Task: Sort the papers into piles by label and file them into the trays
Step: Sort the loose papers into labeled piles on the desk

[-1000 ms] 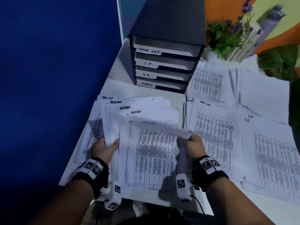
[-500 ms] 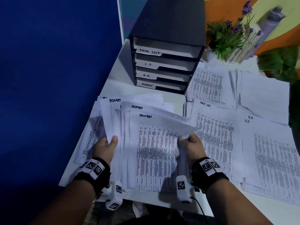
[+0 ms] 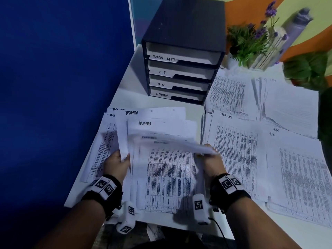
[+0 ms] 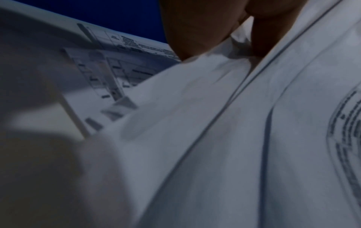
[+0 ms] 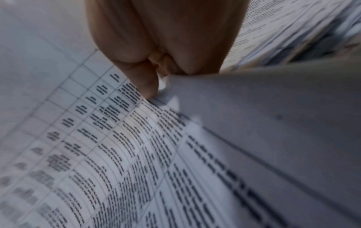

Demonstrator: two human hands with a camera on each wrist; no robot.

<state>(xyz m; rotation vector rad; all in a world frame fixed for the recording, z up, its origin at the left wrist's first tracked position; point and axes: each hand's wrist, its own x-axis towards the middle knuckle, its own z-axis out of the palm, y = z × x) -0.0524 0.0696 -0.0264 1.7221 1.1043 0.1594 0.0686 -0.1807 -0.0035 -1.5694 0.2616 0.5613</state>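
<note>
Hands (image 3: pixel 161 162) grip papers (image 3: pixel 170 173) — trays (image 3: pixel 181 72) labelled.

The ADMIN papers (image 3: pixel 167 169) are white, printed with black gridded tables and headed in black handwriting. The same white sheets with dense black tables are seen in the TASK LIST pile (image 3: pixel 233 148) and the H.R. pile (image 3: pixel 296 177). The tray cabinet (image 3: pixel 185 33) is black, with pale grey trays and white tabs lettered in black. The desk (image 3: pixel 125 87) is white. The partition (image 3: pixel 62 69) is deep blue. The wall (image 3: pixel 251 8) is patterned in orange and yellow-green. The plant (image 3: pixel 251 42) is green with purple flowers. The wristbands (image 3: pixel 102 191) are black, bearing white tags with black square codes.
</note>
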